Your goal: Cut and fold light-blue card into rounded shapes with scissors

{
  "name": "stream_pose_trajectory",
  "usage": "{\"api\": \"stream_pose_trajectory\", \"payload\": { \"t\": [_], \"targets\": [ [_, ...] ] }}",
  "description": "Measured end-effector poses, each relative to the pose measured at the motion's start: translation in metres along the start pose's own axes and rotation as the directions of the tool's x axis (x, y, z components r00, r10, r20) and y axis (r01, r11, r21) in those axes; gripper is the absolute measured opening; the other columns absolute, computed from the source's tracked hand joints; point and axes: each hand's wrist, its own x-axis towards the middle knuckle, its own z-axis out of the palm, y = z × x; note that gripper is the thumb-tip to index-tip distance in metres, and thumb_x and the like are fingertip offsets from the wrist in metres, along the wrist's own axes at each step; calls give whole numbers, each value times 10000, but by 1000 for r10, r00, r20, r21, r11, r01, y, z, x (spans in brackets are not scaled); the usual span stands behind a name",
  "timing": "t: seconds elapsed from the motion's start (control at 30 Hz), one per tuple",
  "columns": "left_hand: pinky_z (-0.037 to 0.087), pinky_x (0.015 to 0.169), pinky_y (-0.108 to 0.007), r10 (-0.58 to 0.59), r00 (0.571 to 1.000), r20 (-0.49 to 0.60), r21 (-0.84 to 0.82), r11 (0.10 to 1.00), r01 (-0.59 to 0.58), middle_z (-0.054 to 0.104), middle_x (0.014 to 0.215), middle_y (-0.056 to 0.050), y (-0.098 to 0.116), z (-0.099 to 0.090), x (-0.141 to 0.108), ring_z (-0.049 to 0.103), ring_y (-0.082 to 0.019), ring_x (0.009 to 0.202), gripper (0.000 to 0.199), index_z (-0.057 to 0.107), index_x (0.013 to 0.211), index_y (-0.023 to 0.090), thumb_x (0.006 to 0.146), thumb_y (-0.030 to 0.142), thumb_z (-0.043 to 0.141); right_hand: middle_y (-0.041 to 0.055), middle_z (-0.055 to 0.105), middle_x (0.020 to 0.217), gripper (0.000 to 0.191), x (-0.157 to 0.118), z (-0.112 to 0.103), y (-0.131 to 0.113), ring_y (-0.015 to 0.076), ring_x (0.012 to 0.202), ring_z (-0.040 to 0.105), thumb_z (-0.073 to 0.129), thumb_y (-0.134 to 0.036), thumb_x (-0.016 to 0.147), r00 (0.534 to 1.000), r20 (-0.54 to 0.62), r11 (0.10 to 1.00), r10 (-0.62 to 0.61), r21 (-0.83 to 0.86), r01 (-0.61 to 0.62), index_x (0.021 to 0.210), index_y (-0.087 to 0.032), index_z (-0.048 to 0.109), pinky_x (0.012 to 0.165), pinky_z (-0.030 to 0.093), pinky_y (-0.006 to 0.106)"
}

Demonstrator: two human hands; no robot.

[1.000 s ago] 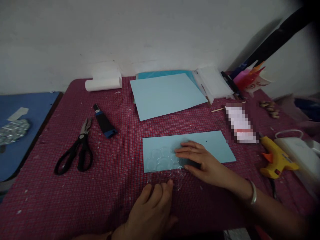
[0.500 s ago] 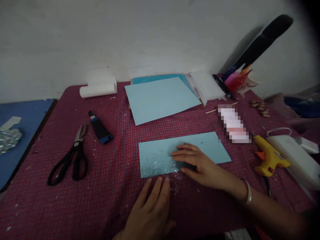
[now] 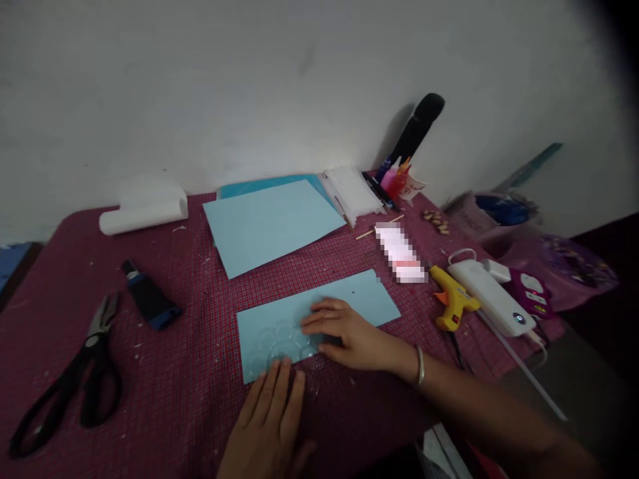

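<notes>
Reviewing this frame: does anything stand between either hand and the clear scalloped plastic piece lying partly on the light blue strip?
Nothing visible does. The left hand reaches the near edge of the plastic piece, and the right hand is at its right side, with no object in between.

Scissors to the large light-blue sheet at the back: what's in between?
A black-and-blue cutter lies between the scissors and the large sheet, touching neither, with checked tablecloth showing on both sides. Head view.

Glossy plastic tray (image 3: 280, 342), matt blue paper (image 3: 370, 303)
</notes>
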Motion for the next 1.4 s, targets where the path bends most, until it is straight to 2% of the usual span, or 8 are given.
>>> {"api": "stream_pose_trajectory", "payload": {
  "t": [0.1, 0.2, 0.3, 0.43, 0.7, 0.9, 1.13, 1.4],
  "targets": [
    [439, 964, -407, -68, 994, 91, 4, 998, 67, 606, 1274, -159, 6, -3, 5, 576, -289, 1147, 563, 544, 1247, 105, 813, 462, 586, 18, 650, 1216, 383, -2, 2, 1, 188, 1226, 489, 601, -198, 826, 999, -26, 1000, -22, 7, 22, 1206, -240, 598, 1087, 322, 425],
    [420, 999, -397, -134, 962, 239, -33, 989, 146, 577, 1310, -142, 10, -10, 13, 537, -285, 1186, 623, 525, 1283, 108, 827, 532, 555, 36, 655, 1203, 393, -3, 7, 6, 206, 1207, 504, 598, -169, 816, 998, -56, 999, -33, -3, 32, 1200, -250, 606, 1069, 337, 458],
    [424, 993, -398, -123, 938, 324, -70, 986, 154, 565, 1294, -159, 8, -19, 23, 515, -298, 1181, 667, 521, 1280, 82, 822, 567, 544, 46, 657, 1203, 390, -2, 12, 12, 225, 1207, 504, 587, -148, 813, 997, -60, 999, -52, -5, 52, 1186, -256, 614, 1052, 347, 489],
    [484, 891, -415, -106, 913, 394, -101, 982, 158, 614, 1143, -123, 5, -29, 36, 549, -287, 1047, 539, 601, 1136, 109, 807, 535, 588, 31, 651, 1215, 407, -2, 13, 13, 219, 1214, 496, 576, -131, 812, 997, -50, 998, -54, -11, 54, 1195, -264, 607, 1058, 342, 491],
    [504, 854, -420, -144, 940, 308, -48, 985, 166, 584, 1257, -145, 9, -20, 35, 553, -299, 1068, 539, 626, 1135, 117, 786, 528, 622, 34, 652, 1212, 410, -1, 12, 11, 223, 1202, 500, 587, -125, 808, 998, -42, 999, -46, -30, 45, 1194, -262, 611, 1056, 339, 487],
    [491, 895, -425, -143, 956, 257, -48, 986, 161, 581, 1289, -151, 10, -14, 29, 556, -299, 1093, 663, 539, 1295, 112, 799, 549, 593, 45, 659, 1190, 396, 4, 3, 5, 207, 1160, 530, 595, -129, 811, 999, -11, 999, -41, 5, 41, 1188, -248, 615, 1056, 336, 449],
    [492, 899, -451, -155, 955, 252, -60, 983, 175, 595, 1275, -168, 10, 2, 24, 556, -321, 1102, 736, 561, 1289, 111, 733, 585, 648, 52, 679, 1122, 312, 13, -15, -11, 194, 1109, 541, 603, -163, 832, 996, 84, 1000, -6, 5, 6, 1139, -205, 643, 1019, 360, 371],
    [488, 918, -453, -135, 933, 334, -104, 978, 179, 576, 1310, -161, 5, -5, 28, 547, -306, 1144, 680, 529, 1318, 123, 789, 543, 612, 94, 678, 1078, 320, 26, -23, -20, 213, 1031, 565, 574, -211, 867, 990, 141, 997, 30, -74, -20, 1180, -168, 618, 923, 417, 353]
  ]
}}
